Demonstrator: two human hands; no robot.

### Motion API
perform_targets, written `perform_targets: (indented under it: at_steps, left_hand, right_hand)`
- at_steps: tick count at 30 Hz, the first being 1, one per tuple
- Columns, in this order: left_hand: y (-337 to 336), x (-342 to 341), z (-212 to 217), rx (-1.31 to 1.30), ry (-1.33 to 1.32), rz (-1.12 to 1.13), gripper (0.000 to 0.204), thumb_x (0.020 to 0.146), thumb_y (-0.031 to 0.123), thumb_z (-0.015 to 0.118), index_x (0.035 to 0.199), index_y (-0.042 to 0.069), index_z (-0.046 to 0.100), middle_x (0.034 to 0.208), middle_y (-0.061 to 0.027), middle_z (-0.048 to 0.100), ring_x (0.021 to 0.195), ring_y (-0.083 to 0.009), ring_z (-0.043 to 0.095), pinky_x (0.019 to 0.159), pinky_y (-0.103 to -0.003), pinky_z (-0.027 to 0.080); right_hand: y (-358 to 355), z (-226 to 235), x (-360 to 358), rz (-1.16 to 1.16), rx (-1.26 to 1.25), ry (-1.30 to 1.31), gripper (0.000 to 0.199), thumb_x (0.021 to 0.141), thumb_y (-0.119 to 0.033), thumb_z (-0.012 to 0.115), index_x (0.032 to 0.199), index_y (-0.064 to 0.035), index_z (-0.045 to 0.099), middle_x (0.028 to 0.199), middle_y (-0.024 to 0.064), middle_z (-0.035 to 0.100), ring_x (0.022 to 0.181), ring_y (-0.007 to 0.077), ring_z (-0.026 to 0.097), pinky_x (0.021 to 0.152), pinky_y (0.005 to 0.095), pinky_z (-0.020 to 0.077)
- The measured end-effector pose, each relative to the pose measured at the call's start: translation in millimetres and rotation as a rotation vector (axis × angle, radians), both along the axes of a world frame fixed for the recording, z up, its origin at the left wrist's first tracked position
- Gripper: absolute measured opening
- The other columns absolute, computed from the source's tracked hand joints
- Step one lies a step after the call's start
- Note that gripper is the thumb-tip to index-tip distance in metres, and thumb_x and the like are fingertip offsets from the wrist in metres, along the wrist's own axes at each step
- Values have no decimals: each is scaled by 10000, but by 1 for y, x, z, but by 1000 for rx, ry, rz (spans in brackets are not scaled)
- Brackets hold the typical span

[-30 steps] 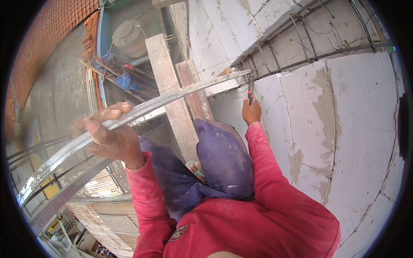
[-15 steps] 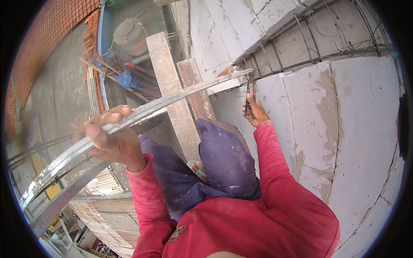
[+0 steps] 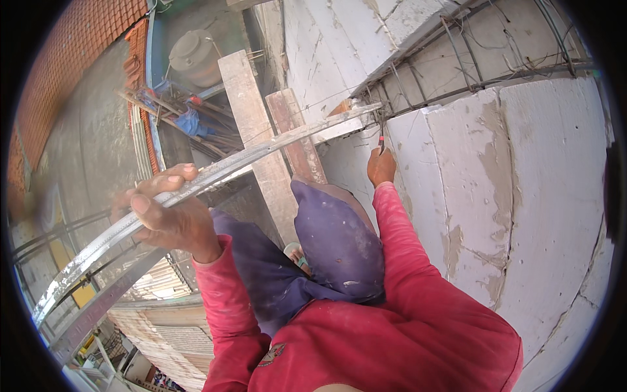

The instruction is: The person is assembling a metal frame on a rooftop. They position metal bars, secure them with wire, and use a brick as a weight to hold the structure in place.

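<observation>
The left grip point(image 3: 177, 219) pinches the long grey strip point(image 3: 243, 156) partway along, apparently bearing its weight; the strip's far end lies just beyond the right grip point(image 3: 381, 167), curled around pliers point(image 3: 381, 140), perhaps for leverage.

Left of centre, the long silvery metal bar point(image 3: 228, 164) looks glossy and scuffed. The pale flat wooden plank point(image 3: 246, 101), upper centre, is matt and rough. The white block wall point(image 3: 552, 163) at right is matt, smooth between coarse grey mortar patches point(image 3: 493, 173).
</observation>
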State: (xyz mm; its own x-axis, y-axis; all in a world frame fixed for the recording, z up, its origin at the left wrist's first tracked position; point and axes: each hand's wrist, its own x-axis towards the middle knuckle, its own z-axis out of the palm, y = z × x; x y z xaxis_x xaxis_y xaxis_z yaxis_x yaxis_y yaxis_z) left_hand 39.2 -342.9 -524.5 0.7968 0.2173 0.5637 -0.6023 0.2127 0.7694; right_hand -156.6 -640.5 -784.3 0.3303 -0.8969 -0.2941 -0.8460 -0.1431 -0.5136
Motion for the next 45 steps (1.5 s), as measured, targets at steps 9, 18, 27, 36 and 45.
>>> perform_targets:
  at_steps: [9,18,27,36,45]
  left_hand:
    - [1,-1,-1,-56,44,-23,256,976,264,536,927,28,450,607,-121,618,497,-231,638,515,-367,598]
    - [1,-1,0,-15,42,2,250,979,271,523,927,34,461,603,-104,617,493,-224,637,510,-356,600]
    - [1,-1,1,42,34,28,294,991,295,494,876,25,465,604,-90,609,494,-214,637,508,-337,594]
    - [2,-6,3,27,88,-24,252,962,297,553,878,73,476,666,-58,618,599,-212,667,597,-349,596]
    - [2,-3,3,110,52,61,312,990,316,495,868,32,452,620,-88,602,519,-222,646,507,-321,581]
  right_hand:
    - [-4,16,-14,-432,1142,-957,281,937,-317,612,1013,-52,562,828,46,611,676,101,581,618,265,514]
    - [18,14,2,-48,-160,0,444,876,-287,600,1131,70,531,1101,226,573,967,348,602,854,436,495]
    - [-8,9,-2,-233,648,-518,440,984,-360,474,1138,49,525,950,151,617,791,275,615,743,383,517]
    - [1,35,-8,-311,909,-573,446,853,-295,712,1106,-4,490,878,61,565,728,163,584,636,288,519]
    - [16,11,-10,137,-570,212,465,860,-280,612,1146,62,480,1073,267,572,861,322,655,678,390,544]
